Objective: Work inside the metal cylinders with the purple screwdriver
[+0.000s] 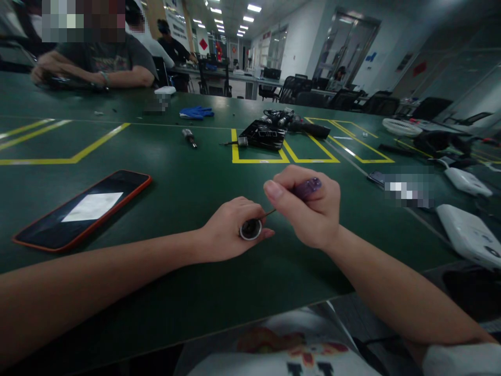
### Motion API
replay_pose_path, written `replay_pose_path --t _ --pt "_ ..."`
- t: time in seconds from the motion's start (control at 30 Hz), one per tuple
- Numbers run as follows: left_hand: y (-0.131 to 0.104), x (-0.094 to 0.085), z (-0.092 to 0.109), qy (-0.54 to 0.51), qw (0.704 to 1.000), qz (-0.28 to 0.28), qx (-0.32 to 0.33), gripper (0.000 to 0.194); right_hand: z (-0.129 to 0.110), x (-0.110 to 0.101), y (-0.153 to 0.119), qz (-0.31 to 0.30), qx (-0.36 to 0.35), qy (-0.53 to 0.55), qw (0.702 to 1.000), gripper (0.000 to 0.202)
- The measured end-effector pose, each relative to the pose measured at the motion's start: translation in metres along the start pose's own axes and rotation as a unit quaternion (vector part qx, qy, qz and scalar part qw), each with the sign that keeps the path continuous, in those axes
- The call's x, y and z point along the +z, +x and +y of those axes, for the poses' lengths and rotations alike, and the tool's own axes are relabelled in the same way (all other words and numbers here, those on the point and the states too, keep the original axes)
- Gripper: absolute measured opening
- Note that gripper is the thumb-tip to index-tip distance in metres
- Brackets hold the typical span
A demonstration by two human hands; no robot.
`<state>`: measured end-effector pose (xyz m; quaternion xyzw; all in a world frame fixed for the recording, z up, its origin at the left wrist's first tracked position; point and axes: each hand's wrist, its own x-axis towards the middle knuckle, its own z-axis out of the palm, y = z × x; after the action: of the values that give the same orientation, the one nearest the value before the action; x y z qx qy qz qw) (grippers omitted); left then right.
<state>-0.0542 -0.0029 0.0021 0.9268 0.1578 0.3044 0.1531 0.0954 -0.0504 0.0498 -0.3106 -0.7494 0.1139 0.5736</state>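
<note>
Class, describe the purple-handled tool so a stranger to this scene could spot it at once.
At the near side of the green table, find the right hand. It grips the tool, whose thin shaft points toward the left hand. Its purple handle sets it apart from the dark, pale-rimmed round part held there.

The one view looks out from my head, above and behind my hands, facing forward and down. My left hand (230, 230) and right hand (309, 211) are close to the lens, around mid-view. Nearer to me than the hands, my shirt (242, 360) enters along the bottom. Beyond them, the view stretches wide across the green table (188, 183) into the room, up to the ceiling lights (254, 8).
</note>
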Motion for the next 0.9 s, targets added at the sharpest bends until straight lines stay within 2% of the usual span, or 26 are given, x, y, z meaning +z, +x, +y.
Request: replay_pose_path --t 0.17,0.33,0.5,0.7,0.9 --pt "0.001 -0.001 0.001 0.007 1.0 -0.011 -0.011 0.023 0.004 0.002 -0.002 0.018 0.026 0.039 0.999 0.026" --pt "0.0 -0.002 0.0 0.004 1.0 -0.003 0.0 0.022 0.002 0.001 -0.003 0.018 -0.019 0.045 0.999 0.024" --pt "-0.001 0.0 -0.002 -0.011 1.0 -0.006 0.005 0.02 0.0 0.001 -0.002 -0.026 -0.06 0.047 0.997 0.022" --pt "0.0 -0.001 0.001 0.01 1.0 -0.013 0.002 0.02 0.007 0.002 -0.002 0.01 0.015 0.056 0.998 0.025" --pt "0.001 -0.002 0.002 0.013 1.0 -0.011 0.005 0.021 0.011 0.004 -0.003 0.017 0.035 0.094 0.995 0.026"
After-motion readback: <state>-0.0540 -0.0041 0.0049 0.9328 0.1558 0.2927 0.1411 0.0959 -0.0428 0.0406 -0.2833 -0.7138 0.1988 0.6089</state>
